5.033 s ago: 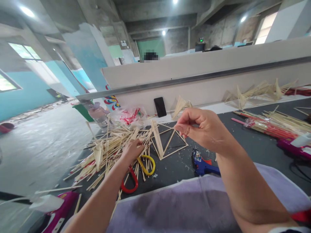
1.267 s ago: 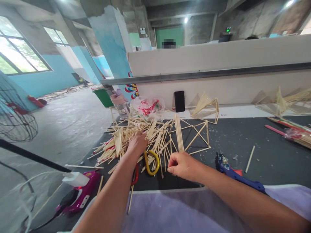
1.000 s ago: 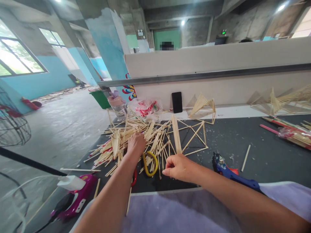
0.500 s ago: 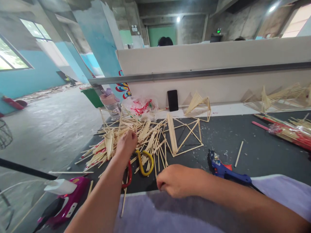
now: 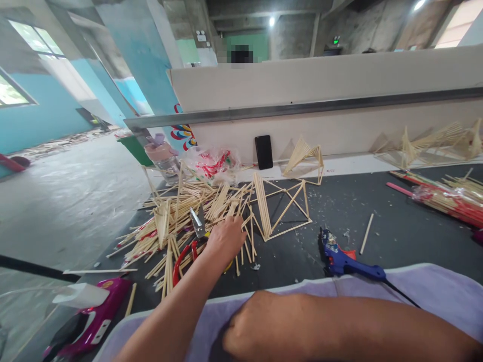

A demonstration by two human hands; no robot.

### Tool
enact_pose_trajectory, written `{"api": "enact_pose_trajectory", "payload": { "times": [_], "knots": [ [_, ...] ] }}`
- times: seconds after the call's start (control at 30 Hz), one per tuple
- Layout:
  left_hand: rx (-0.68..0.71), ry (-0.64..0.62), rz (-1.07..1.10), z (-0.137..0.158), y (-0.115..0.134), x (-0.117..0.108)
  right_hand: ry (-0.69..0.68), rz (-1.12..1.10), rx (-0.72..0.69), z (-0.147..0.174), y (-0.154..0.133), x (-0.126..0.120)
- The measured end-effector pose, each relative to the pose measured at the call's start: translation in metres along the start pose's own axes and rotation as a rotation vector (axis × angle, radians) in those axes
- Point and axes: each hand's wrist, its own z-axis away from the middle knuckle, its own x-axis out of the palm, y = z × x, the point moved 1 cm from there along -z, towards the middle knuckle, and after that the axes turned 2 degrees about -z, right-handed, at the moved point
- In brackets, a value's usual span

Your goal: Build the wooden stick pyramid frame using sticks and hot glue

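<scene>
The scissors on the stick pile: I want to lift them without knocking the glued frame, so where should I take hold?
Probably the red handle loop, from the near side. The scissors lie blades-away, their metal tip pointing into the loose sticks, and the loops face the table edge. The left hand covers the other loop. The stick frame lies to the right, apart.

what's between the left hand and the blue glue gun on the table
In the head view, the stretch from the left hand to the blue glue gun is mostly bare dark tabletop, with the stick frame's near corner just behind it.
</scene>
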Motion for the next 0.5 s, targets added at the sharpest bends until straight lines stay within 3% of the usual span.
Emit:
{"api": "enact_pose_trajectory", "payload": {
  "times": [0.17, 0.37, 0.5],
  "knots": [
    [-0.09, 0.019, 0.004, -0.01, -0.02, 0.003, 0.008, 0.037, -0.017, -0.004, 0.005, 0.005],
    [-0.277, 0.158, 0.011, -0.013, -0.049, -0.01, -0.06, 0.07, 0.072, -0.006, -0.001, -0.01],
    [-0.126, 0.164, 0.029, -0.007, -0.036, -0.009, -0.054, 0.053, 0.08, -0.006, -0.001, -0.011]
  ]
}}
